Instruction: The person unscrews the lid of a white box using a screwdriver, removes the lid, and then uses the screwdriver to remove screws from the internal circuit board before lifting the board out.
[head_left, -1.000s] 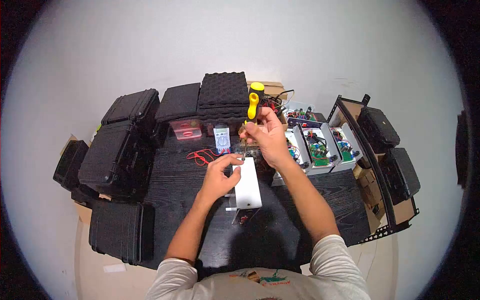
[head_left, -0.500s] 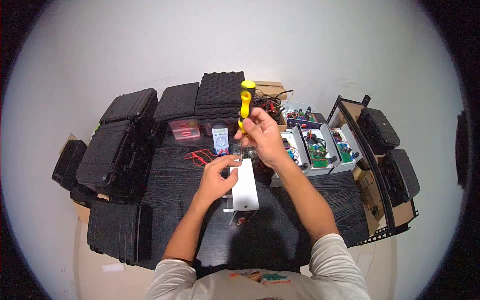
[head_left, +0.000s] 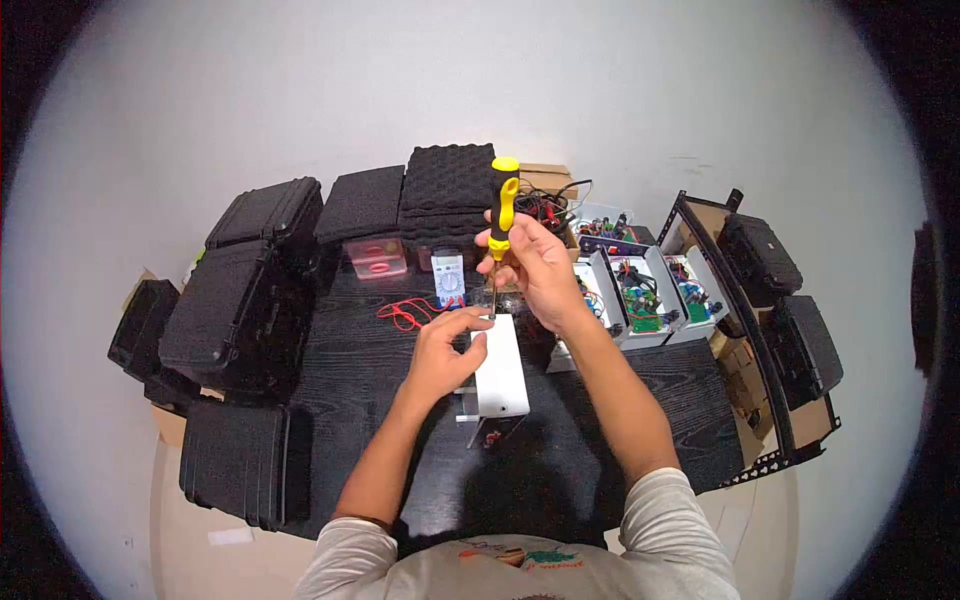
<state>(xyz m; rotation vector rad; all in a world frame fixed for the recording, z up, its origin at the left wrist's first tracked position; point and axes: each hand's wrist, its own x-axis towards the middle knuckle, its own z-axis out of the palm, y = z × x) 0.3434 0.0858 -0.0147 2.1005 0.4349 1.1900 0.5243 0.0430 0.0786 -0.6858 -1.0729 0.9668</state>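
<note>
White box [head_left: 500, 368], worktop centre: left grip [head_left: 440, 355] pinches its far corner, right grip [head_left: 535, 270] holds yellow screwdriver [head_left: 502, 205] upright, tip there; screw work seemingly under way, unfinished.

Yellow-and-black-handled screwdriver [head_left: 501, 215] upright, tip down on far-left corner of white enclosure lid [head_left: 499, 368]; lid flat, elongated, resting atop box on black table.

Black cases [head_left: 235, 320] left, electronics boxes [head_left: 640, 290] right, white box [head_left: 500, 375] centre, front tabletop [head_left: 680, 410] free
</note>
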